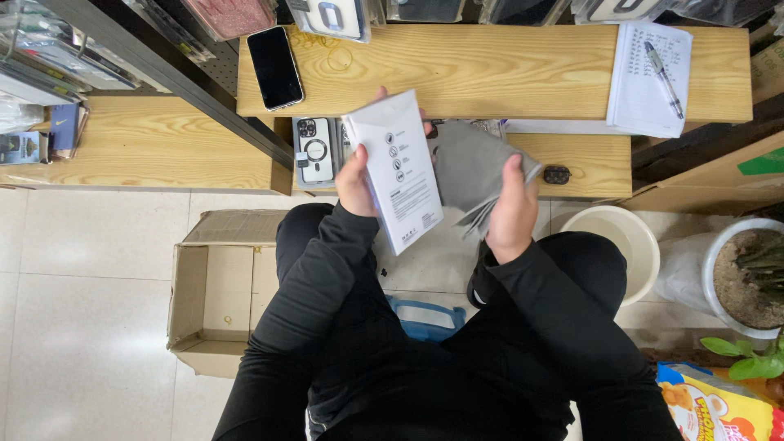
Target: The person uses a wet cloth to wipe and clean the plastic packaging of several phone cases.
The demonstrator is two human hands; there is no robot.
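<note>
My left hand point(357, 181) holds a flat white package point(398, 167) with small printed icons, tilted upright in front of me. My right hand point(512, 209) grips a stack of grey flat packages point(472, 167) just to the right of the white one, thumb on top. Both hands are above my lap, near the front edge of a lower wooden shelf point(588, 163). Both arms wear black sleeves. On that shelf, left of my left hand, lies a packaged phone case point(315, 150) with a ring on its back.
A black phone point(275, 67) lies on the upper wooden shelf point(490, 69); a notepad with a pen point(651, 75) lies at its right. An open cardboard box point(216, 290) stands on the tiled floor at left. A white bucket point(616, 245) and potted plant point(747, 273) are at right.
</note>
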